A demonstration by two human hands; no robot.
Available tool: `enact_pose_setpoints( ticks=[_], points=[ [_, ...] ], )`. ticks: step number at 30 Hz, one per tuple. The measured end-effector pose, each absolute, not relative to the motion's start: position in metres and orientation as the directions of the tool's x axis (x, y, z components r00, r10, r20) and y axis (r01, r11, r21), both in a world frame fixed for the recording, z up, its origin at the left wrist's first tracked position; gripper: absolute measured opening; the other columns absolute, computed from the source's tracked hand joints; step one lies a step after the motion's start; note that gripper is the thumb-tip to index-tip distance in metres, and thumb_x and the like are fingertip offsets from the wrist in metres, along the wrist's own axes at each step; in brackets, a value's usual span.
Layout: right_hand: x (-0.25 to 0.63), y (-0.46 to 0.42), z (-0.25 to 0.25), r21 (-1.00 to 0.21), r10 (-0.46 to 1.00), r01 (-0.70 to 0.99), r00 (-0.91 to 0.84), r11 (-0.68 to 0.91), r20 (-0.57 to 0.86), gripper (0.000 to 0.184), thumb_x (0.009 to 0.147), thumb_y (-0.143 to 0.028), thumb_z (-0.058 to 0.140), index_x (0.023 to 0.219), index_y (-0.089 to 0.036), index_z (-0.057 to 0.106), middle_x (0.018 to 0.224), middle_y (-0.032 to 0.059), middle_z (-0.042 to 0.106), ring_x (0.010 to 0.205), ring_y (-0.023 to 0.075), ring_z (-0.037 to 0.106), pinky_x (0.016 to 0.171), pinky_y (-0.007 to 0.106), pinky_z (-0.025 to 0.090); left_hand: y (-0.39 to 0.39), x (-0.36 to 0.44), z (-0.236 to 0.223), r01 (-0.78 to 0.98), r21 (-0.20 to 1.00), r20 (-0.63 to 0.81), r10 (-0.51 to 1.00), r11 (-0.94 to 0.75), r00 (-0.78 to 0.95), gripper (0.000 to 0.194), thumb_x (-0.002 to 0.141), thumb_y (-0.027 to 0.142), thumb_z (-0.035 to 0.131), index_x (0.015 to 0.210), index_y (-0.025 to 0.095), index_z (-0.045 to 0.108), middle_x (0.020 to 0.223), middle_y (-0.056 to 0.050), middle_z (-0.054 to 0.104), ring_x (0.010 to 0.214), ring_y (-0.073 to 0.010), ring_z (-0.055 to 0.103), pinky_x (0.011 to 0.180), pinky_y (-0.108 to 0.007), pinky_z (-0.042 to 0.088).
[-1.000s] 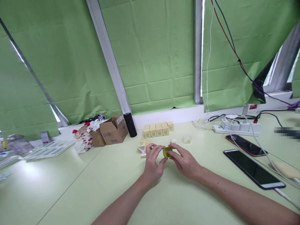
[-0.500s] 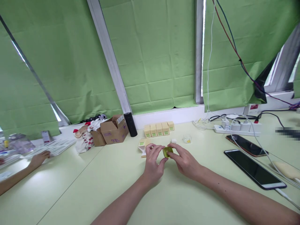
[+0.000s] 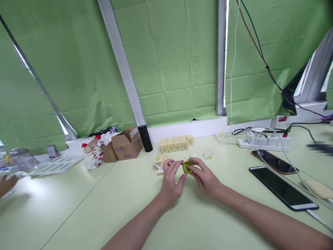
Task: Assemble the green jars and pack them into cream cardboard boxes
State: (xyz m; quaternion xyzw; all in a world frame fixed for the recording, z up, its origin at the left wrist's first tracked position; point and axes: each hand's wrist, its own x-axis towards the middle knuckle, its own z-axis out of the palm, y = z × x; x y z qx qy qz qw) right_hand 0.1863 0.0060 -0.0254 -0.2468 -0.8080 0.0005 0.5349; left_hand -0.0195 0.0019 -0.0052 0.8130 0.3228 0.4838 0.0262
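A small green cap-like piece is held between both my hands just above the pale green table. My left hand pinches its left side with curled fingers. My right hand grips its right side. Just behind my left hand lies an opened cream box with a green label. A row of several small cream boxes stands further back. A tiny clear container rests right of my hands.
Brown cardboard boxes and a black cylinder stand at the back left. Two phones and a power strip with cables lie on the right. Another person's hand shows at the far left beside white trays.
The green piece has turned in my fingers and its hollow side now shows. The other person's hand at the left has drawn back toward the frame edge.
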Motion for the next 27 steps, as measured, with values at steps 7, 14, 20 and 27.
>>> enact_pose_setpoints(
  ticks=[7, 14, 20, 27],
  points=[
    [0.182, 0.010, -0.017, -0.788, 0.790, 0.053, -0.067, 0.613, 0.610, 0.036, 0.103, -0.052, 0.058, 0.103, -0.021, 0.077, 0.116, 0.0124, 0.071, 0.110, 0.0275, 0.071, 0.096, 0.045, 0.062, 0.004, -0.021, -0.007, 0.551, 0.347, 0.769, 0.567, -0.759, 0.296, 0.038, 0.101, 0.022, 0.054, 0.139, 0.024, 0.055, 0.133, -0.013, 0.066, 0.129, -0.0308, 0.043, 0.107, -0.053, 0.043],
    [0.177, 0.008, -0.009, -0.928, 0.958, -0.293, -0.103, 0.229, 0.269, 0.061, 0.081, -0.075, 0.073, 0.091, -0.014, 0.074, 0.090, 0.0108, 0.076, 0.083, 0.0245, 0.073, 0.081, 0.044, 0.066, 0.002, -0.019, -0.008, 0.580, 0.302, 0.756, 0.561, -0.756, 0.338, 0.048, 0.097, 0.017, 0.058, 0.144, 0.025, 0.053, 0.134, -0.013, 0.065, 0.130, -0.0331, 0.045, 0.107, -0.056, 0.044],
    [0.172, 0.005, -0.009, -0.948, 0.975, -0.276, -0.111, 0.158, 0.194, 0.064, 0.075, -0.080, 0.074, 0.079, -0.016, 0.067, 0.077, 0.0059, 0.071, 0.067, 0.0219, 0.072, 0.066, 0.040, 0.064, 0.000, -0.015, -0.006, 0.591, 0.290, 0.730, 0.573, -0.752, 0.372, 0.054, 0.095, 0.014, 0.060, 0.147, 0.027, 0.051, 0.139, -0.013, 0.061, 0.133, -0.0345, 0.043, 0.109, -0.059, 0.044],
    [0.168, 0.003, -0.014, -0.970, 0.975, -0.176, -0.116, 0.170, 0.192, 0.064, 0.081, -0.082, 0.065, 0.077, -0.018, 0.063, 0.061, 0.0027, 0.068, 0.056, 0.0211, 0.070, 0.056, 0.034, 0.059, 0.002, -0.014, -0.008, 0.569, 0.313, 0.701, 0.589, -0.760, 0.402, 0.049, 0.091, 0.007, 0.063, 0.136, 0.027, 0.059, 0.132, -0.011, 0.062, 0.129, -0.0328, 0.044, 0.107, -0.056, 0.047]
  ],
)
